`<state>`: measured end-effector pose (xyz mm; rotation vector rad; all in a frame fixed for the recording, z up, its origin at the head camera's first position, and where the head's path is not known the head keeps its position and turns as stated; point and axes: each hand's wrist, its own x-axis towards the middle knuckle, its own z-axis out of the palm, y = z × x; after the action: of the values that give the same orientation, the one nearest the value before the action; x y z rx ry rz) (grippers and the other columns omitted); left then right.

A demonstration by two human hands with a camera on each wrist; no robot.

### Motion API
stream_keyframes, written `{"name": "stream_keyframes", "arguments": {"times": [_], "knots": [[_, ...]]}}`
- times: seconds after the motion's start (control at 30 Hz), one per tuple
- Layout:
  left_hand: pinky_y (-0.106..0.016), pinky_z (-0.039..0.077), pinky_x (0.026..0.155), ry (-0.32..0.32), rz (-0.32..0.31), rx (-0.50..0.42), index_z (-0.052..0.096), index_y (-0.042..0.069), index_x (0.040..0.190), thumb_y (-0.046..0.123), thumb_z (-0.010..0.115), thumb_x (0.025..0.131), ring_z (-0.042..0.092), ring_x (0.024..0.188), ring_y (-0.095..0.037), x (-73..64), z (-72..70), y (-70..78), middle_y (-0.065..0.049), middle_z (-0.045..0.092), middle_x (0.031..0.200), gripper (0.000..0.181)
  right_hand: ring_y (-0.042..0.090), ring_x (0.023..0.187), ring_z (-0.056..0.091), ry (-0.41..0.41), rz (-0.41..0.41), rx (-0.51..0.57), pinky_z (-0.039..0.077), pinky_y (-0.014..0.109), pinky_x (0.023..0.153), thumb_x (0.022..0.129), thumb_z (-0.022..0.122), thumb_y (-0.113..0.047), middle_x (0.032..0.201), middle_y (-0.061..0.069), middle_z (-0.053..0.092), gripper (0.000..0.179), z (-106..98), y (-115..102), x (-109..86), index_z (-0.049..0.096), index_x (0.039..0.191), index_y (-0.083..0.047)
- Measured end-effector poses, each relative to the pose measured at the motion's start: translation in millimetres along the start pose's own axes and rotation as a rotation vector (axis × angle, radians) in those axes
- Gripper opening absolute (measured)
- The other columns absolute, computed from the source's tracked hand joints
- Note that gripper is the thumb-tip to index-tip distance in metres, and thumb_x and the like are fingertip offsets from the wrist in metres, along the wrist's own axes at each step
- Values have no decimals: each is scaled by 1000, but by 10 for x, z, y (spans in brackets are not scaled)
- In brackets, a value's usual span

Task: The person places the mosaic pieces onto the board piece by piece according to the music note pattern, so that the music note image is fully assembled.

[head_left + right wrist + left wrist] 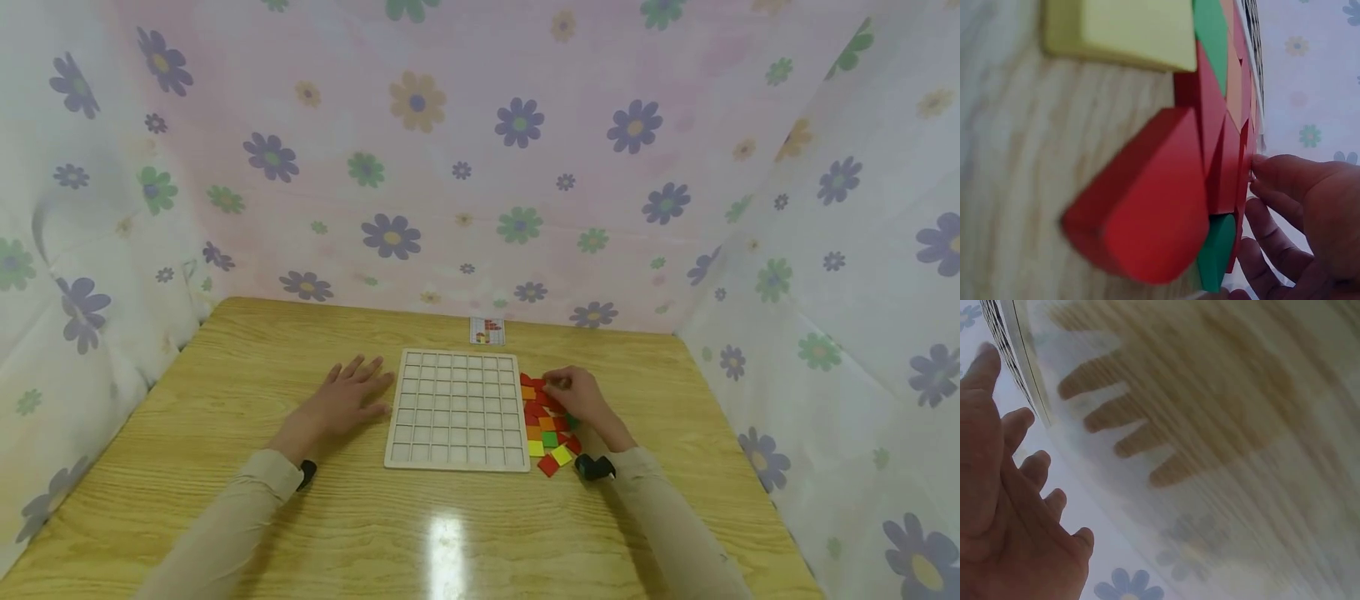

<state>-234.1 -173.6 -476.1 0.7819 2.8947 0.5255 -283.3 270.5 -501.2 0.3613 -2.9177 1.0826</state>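
Note:
A wooden grid board [456, 468] of small square cells lies mid-table, with no pieces in its cells. Against its right side is a loose heap of coloured blocks [550, 439], red, orange, green and yellow. My right hand [583, 397] is at the heap's far end, thumb and forefinger close together right at the red blocks; whether they pinch one I cannot tell. Nearest the right wrist camera is a red block [1157, 206] with a rounded end, below a yellow block [1138, 31]. To the board's left, my left hand [347, 398] is spread, fingers straight, holding nothing.
Behind the board lies a small card [487, 332] with a coloured pattern on a grid. Flowered cloth [465, 167] hangs at the back and both sides of the wooden table [337, 533]. Dark wrist devices [596, 467] sit at the sleeve ends.

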Motion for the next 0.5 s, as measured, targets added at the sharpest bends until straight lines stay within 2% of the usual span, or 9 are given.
{"name": "stream_keyframes", "arguments": {"times": [0.1,0.23,0.4,0.5], "knots": [[-71,8,119,-37,-17,-19,40,9,157,38,50,108,12,153,-50,36,27,-6,-21,23,166,59,24,81,59,-6,11,10,50,32,70,97,70,-12,108,20,72,26,0,5,17,74,117,3],[-71,7,118,-73,-23,-40,35,9,159,38,46,109,11,153,-51,76,53,-11,-21,20,167,59,23,84,61,-20,53,28,51,32,74,97,70,-14,109,18,73,25,-1,10,35,75,118,1],[-74,7,117,-91,-20,-44,30,10,162,39,46,109,13,152,-51,108,70,-14,-22,19,167,62,26,90,62,-34,99,50,52,36,80,98,70,-14,112,18,71,24,-5,-7,39,74,116,0],[-76,8,115,-88,-24,-13,30,11,162,41,47,108,16,152,-51,114,72,-8,-23,20,167,64,27,92,62,-40,103,56,53,39,83,98,70,-13,113,19,70,23,-5,-13,37,72,115,1]]}}
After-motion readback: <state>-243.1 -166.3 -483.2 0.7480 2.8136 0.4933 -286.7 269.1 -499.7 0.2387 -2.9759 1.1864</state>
